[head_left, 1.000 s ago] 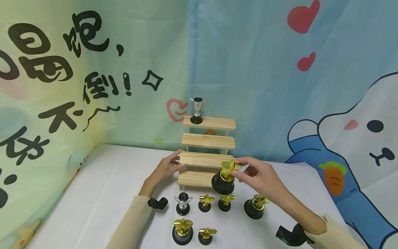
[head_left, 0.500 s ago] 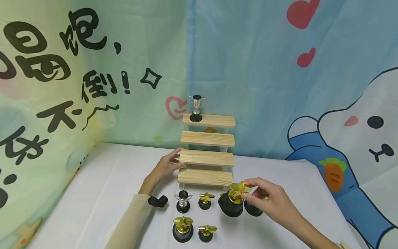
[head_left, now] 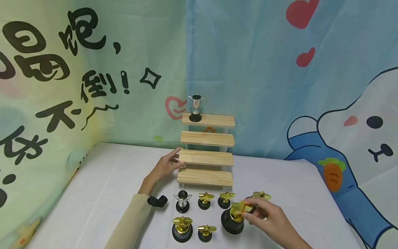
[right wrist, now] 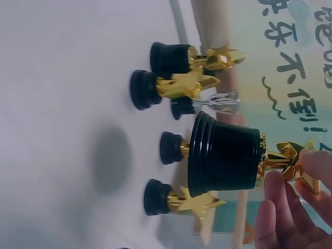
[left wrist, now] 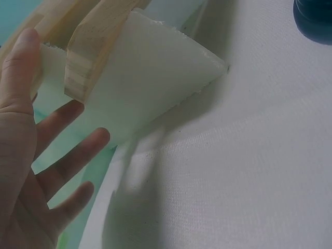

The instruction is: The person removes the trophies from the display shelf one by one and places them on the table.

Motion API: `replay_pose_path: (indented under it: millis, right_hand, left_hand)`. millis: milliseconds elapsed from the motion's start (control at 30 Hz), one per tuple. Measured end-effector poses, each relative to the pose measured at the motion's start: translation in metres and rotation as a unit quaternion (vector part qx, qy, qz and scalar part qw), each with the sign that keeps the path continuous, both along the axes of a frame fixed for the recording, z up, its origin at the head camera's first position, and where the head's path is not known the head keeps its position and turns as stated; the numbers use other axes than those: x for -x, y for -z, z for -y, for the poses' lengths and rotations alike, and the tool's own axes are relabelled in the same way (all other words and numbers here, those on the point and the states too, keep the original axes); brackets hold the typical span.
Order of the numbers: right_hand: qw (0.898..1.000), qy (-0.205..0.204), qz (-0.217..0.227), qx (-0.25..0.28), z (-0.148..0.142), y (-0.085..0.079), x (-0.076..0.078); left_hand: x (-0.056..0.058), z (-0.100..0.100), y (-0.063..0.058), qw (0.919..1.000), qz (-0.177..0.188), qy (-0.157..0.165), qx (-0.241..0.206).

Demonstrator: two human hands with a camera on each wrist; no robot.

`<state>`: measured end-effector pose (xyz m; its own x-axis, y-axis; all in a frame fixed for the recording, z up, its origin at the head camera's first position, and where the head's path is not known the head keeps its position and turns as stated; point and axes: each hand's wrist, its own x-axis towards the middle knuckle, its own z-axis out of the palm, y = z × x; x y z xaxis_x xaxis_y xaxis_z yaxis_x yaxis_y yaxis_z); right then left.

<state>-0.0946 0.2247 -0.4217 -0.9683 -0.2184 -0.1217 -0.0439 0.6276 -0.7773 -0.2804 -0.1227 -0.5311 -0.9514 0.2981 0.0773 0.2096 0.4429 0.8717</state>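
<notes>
My right hand (head_left: 275, 221) pinches the gold star of a large trophy (head_left: 232, 223), its black base tilted down to the left. In the right wrist view the held trophy (right wrist: 223, 155) hangs clear of the cloth, a shadow beside it. My left hand (head_left: 164, 167) is at the left end of a stepped wooden display stand (head_left: 205, 177), thumb and forefinger around a board's end. The left wrist view has the other fingers (left wrist: 78, 161) spread, with the forefinger hidden. A silver trophy cup (head_left: 195, 108) stands on the top board's left end.
On the white cloth before the stand are another silver cup (head_left: 182, 201), small gold star trophies (head_left: 204, 201) and a large star trophy (head_left: 182, 230). Another star trophy (head_left: 262, 195) is partly hidden behind my right hand. Printed curtains (head_left: 248, 86) hang behind the table (head_left: 109, 193).
My right hand has carried the large star trophy down and rightward, away from the stand's lowest board toward the near side. My left hand has stayed at the stand.
</notes>
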Motion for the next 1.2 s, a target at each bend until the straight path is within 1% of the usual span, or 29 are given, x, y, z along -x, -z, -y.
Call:
replay_pose_path:
  millis: [233, 433, 533, 700, 867, 1067, 1200]
  right_hand:
    - [0.999, 0.008, 0.041, 0.001, -0.001, 0.017, -0.003]
    - [0.999, 0.004, 0.051, -0.003, -0.001, 0.029, -0.006]
    - [0.998, 0.003, 0.057, -0.006, -0.002, 0.033, -0.006]
    - [0.998, -0.004, 0.059, -0.004, -0.003, 0.038, -0.006]
    - [0.998, -0.006, 0.067, 0.004, -0.002, 0.042, -0.007]
    - [0.996, 0.000, 0.084, 0.001, -0.001, 0.049, -0.008]
    - [0.996, 0.011, 0.093, -0.008, 0.001, 0.052, -0.009]
  left_hand:
    - [-0.002, 0.000, 0.001, 1.0000, 0.001, -0.004, 0.000]
    - [-0.002, 0.000, 0.002, 1.0000, 0.001, -0.003, 0.003]
    - [0.000, 0.000, 0.002, 1.0000, -0.005, -0.003, 0.002]
    - [0.001, 0.000, 0.003, 1.0000, -0.003, -0.003, -0.005]
    - [0.001, -0.001, 0.003, 1.0000, -0.002, -0.002, 0.001]
    - [0.001, -0.001, 0.003, 1.0000, -0.003, -0.001, 0.004]
    - [0.001, -0.001, 0.003, 1.0000, -0.007, -0.001, 0.005]
